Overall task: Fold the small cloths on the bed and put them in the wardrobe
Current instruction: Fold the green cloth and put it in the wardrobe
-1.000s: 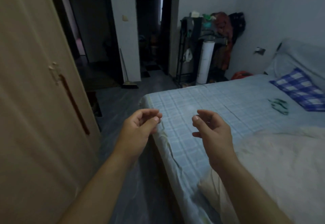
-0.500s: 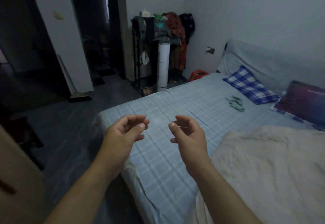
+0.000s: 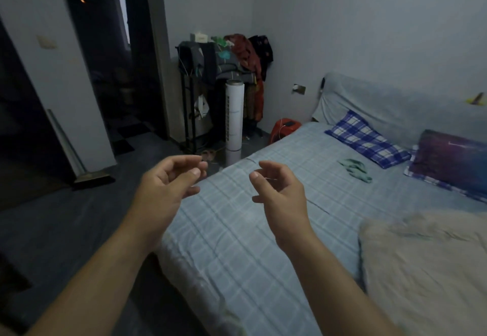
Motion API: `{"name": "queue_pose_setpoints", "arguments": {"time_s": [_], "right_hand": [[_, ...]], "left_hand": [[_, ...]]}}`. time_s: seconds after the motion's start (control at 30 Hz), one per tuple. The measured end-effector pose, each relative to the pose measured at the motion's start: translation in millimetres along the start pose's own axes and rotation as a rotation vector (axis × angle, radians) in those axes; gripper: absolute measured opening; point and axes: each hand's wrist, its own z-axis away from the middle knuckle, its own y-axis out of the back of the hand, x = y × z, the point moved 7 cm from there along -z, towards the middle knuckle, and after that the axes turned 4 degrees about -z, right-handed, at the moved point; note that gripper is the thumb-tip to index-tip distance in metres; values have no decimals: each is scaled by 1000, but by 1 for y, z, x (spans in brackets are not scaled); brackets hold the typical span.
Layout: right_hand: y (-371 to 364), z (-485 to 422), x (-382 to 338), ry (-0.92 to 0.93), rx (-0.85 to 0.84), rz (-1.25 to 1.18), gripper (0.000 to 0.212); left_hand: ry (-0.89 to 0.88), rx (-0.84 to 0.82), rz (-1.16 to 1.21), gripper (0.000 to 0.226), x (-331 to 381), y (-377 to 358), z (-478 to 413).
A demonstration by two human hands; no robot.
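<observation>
Head cam faces fwd-down, prob. near bed (image 3: 237, 243).

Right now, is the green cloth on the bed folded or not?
Unfolded. The green cloth lies bunched in an irregular, wrinkled heap on the bed, just short of the blue checked pillow.

Bed sheet (image 3: 263, 230) gives you an open run from the near edge to the green cloth (image 3: 354, 169). Cream blanket (image 3: 427, 269) bulks up on your right. Checked pillow (image 3: 366, 142) and purple pillow (image 3: 448, 159) sit just beyond the cloth. Tower fan (image 3: 234, 119) and loaded clothes rack (image 3: 200, 98) stand off the far corner.
</observation>
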Motion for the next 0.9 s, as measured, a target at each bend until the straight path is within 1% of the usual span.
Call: {"name": "queue_pose_setpoints", "arguments": {"time_s": [0.13, 0.3, 0.53, 0.7, 0.9], "right_hand": [[-51, -34, 15, -1, -3, 11, 22], [-112, -87, 56, -14, -12, 23, 21], [-193, -186, 121, -35, -19, -48, 19], [-254, -259, 146, -61, -71, -43, 20], [-338, -326, 183, -81, -99, -20, 22]], "left_hand": [[-1, -4, 9, 23, -12, 43, -45], [38, 15, 28, 22, -50, 85, -104], [62, 64, -40, 22, -95, 138, -210], [56, 81, -51, 22, -109, 173, -286], [91, 108, -34, 21, -143, 244, -372]]}}
